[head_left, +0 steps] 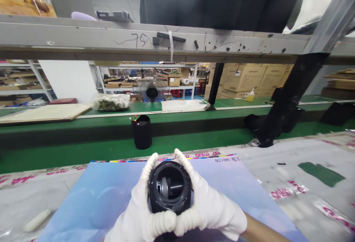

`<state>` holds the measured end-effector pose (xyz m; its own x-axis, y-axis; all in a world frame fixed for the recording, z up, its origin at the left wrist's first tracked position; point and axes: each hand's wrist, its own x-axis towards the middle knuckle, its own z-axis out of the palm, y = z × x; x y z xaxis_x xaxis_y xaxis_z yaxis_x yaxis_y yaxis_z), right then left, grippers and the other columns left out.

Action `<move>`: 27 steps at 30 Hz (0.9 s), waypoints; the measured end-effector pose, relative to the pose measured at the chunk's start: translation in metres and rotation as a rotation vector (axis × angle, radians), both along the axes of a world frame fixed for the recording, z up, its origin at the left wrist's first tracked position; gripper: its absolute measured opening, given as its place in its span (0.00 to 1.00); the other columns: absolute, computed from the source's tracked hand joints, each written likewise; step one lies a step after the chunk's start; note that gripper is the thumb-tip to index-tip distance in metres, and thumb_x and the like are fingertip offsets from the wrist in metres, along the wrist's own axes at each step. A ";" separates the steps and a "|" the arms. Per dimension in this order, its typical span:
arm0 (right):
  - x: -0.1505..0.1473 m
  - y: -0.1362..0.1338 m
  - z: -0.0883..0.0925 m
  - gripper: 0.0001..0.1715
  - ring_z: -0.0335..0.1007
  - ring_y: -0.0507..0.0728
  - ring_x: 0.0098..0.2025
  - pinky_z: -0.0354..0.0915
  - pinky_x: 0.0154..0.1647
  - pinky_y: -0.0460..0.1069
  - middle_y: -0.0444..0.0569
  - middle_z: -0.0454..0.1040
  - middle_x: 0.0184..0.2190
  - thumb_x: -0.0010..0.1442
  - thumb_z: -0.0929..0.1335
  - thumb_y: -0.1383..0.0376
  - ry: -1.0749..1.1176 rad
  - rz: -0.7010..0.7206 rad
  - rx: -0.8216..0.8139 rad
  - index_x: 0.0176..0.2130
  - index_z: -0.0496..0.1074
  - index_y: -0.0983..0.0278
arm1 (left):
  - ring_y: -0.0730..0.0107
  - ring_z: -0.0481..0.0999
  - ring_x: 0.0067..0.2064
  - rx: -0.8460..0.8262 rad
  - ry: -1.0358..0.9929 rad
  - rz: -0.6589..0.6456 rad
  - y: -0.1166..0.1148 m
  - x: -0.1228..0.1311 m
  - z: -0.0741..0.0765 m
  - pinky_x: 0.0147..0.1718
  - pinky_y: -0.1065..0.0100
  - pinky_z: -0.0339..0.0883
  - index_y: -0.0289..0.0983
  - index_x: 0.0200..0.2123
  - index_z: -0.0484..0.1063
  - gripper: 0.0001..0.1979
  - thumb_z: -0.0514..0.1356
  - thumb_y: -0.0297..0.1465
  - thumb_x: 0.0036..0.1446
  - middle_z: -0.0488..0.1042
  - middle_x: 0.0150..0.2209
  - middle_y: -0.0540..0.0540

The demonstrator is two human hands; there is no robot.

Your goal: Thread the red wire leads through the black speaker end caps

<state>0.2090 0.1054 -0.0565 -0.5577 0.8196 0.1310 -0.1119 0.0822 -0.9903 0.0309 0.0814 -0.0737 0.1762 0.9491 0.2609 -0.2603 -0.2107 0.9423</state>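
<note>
Both my hands wear white gloves and meet around a black cylindrical housing (169, 205) above a blue-purple printed sheet (111, 186). My left hand (138, 207) wraps its left side, and my right hand (206, 205) wraps the right. The thumbs come together along the near side, while the other fingers reach round toward the far side. Through the housing's round open top, a silvery and dark round part (165, 187) shows inside. The housing's underside is hidden by my hands.
A black cylinder (142, 134) with coloured wires stands on the green conveyor belt (111, 149). A slanted black-wrapped post (283, 101) rises at right. Overhead crosses a shelf beam (105, 36). A green scrap (321, 173) and a white roll-shaped piece (37, 220) lie on the plastic-covered bench.
</note>
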 end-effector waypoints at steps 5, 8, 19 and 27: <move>0.008 0.006 0.024 0.63 0.66 0.65 0.57 0.63 0.59 0.58 0.50 0.69 0.55 0.33 0.83 0.57 -0.182 0.039 0.249 0.63 0.59 0.54 | 0.49 0.73 0.57 0.322 0.349 0.048 0.006 -0.011 0.016 0.55 0.53 0.70 0.50 0.62 0.60 0.38 0.69 0.44 0.48 0.70 0.59 0.45; 0.006 0.011 0.041 0.49 0.68 0.63 0.53 0.63 0.58 0.56 0.48 0.72 0.49 0.36 0.82 0.54 -0.229 0.128 0.432 0.55 0.69 0.56 | 0.56 0.73 0.57 0.549 0.522 0.146 0.004 -0.017 0.020 0.55 0.56 0.70 0.60 0.63 0.57 0.33 0.65 0.40 0.55 0.69 0.60 0.51; 0.028 0.006 0.025 0.28 0.54 0.62 0.66 0.51 0.68 0.61 0.49 0.60 0.63 0.68 0.59 0.48 -0.234 0.020 0.381 0.63 0.61 0.51 | 0.51 0.73 0.57 0.584 0.689 0.265 0.007 -0.013 0.010 0.53 0.54 0.70 0.49 0.68 0.49 0.38 0.58 0.48 0.58 0.70 0.59 0.42; 0.010 0.006 0.015 0.19 0.62 0.55 0.60 0.57 0.65 0.53 0.44 0.67 0.56 0.72 0.58 0.54 -0.102 -0.103 0.438 0.59 0.64 0.47 | 0.54 0.71 0.60 0.571 0.872 0.287 0.002 -0.017 0.021 0.57 0.55 0.67 0.51 0.66 0.53 0.30 0.55 0.45 0.62 0.68 0.62 0.45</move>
